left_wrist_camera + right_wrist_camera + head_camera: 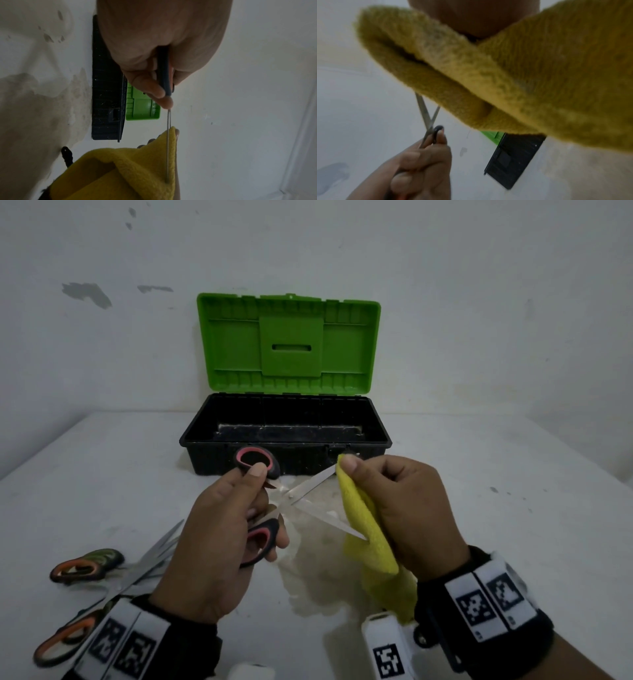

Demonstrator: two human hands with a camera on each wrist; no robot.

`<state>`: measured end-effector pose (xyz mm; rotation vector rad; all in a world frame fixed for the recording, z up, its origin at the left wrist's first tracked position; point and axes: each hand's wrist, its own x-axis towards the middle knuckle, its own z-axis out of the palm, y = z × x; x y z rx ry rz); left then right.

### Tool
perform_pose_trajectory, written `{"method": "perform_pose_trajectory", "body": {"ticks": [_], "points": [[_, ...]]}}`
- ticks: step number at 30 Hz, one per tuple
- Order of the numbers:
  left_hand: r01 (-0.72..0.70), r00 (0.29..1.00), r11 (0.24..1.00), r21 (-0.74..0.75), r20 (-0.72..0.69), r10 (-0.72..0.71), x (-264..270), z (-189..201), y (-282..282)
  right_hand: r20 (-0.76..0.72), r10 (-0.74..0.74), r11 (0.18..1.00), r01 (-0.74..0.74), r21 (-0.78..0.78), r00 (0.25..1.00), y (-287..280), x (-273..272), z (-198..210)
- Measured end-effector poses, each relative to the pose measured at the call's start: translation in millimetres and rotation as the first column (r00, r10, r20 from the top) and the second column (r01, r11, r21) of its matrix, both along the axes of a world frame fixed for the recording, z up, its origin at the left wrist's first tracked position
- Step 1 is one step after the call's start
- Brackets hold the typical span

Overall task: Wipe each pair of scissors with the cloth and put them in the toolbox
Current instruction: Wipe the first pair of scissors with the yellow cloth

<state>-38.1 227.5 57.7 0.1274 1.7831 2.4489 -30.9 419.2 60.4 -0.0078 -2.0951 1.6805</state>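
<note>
My left hand (pixel 222 529) grips a pair of scissors (pixel 301 491) with black and pink handles, blades spread apart above the table. My right hand (pixel 394 501) pinches a yellow cloth (pixel 370 535) folded over the far blade near its tip. The left wrist view shows the blades (pixel 169 142) edge-on running into the cloth (pixel 130 169). In the right wrist view the cloth (pixel 513 75) fills most of the frame, with the blades (pixel 426 115) and my left hand (pixel 419 169) below. The toolbox (pixel 286 436), black with a green lid (pixel 287 344) raised, stands open just behind both hands.
Two more pairs of scissors with orange and black handles (pixel 85 566) (pixel 65 642) lie on the white table (pixel 513 508) at the near left, blades pointing right. A white wall rises directly behind the toolbox.
</note>
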Motion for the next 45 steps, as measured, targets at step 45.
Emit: {"method": "perform_pose_trajectory", "body": {"ticks": [45], "points": [[-0.259,0.925,0.649,-0.715,-0.378,-0.047,-9,-14,1,0.267,0.161,0.979,-0.189,0.082,0.950,4,9,-10]]}}
